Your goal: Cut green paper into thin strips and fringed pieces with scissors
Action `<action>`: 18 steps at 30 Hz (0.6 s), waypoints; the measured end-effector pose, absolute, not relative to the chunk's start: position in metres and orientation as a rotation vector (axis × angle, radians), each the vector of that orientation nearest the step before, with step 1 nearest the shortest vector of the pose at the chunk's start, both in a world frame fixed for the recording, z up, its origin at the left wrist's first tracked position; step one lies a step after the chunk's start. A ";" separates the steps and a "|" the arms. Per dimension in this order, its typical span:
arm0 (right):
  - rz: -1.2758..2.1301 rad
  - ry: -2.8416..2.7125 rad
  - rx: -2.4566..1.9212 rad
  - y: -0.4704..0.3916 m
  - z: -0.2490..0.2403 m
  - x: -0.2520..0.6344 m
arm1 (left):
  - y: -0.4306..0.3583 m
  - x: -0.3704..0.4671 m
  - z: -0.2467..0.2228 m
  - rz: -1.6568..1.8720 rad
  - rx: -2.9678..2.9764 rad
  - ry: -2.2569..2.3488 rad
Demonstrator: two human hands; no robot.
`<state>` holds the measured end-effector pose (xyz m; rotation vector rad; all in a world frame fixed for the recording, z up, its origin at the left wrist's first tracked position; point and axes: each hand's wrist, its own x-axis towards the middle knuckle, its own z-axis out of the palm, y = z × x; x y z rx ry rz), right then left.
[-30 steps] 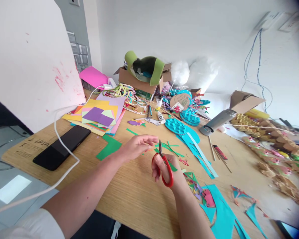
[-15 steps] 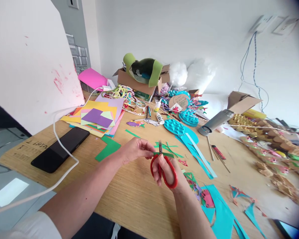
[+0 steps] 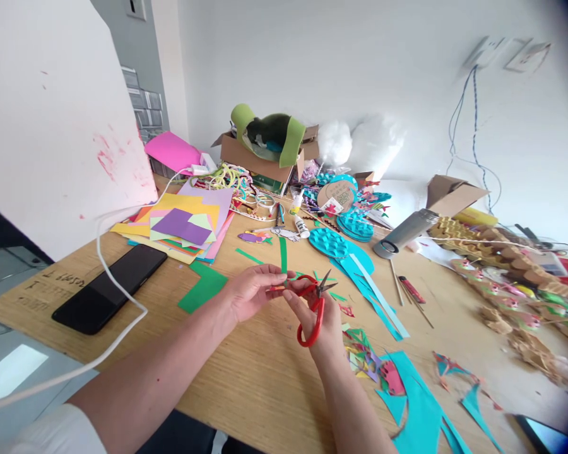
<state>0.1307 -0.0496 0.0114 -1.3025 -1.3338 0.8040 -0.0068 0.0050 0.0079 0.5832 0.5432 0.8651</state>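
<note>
My left hand [image 3: 253, 291] pinches a narrow green paper strip [image 3: 283, 254], which stands up from its fingertips. In my right hand [image 3: 319, 321] is a pair of red-handled scissors [image 3: 311, 334], its blades apart and pointing to the right. The fingertips of both hands meet near the strip's lower end. On the table just beyond lie thin green paper scraps [image 3: 336, 295]. A larger green paper piece [image 3: 202, 287] rests left of my left hand.
Coloured paper sheets [image 3: 175, 221] and a black phone [image 3: 108, 287] with a white cable [image 3: 123, 280] lie left. Turquoise paper [image 3: 419, 403] and cut scraps [image 3: 366, 353] are at right. A metal flask [image 3: 407, 233], glue bottles [image 3: 301, 226] and a cardboard box [image 3: 250, 161] stand farther back.
The green strip has turned from lying flat across the scissor blades to standing upright. The scissors have swung to the right, and their blades have opened away from the strip.
</note>
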 end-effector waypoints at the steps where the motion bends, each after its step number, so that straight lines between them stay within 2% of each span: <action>1: 0.784 -1.333 -1.290 -0.049 0.009 0.130 | 0.003 -0.005 0.007 0.847 0.595 0.535; 18: 0.765 -1.303 -1.393 -0.048 0.007 0.136 | 0.004 -0.007 0.006 0.849 0.929 0.731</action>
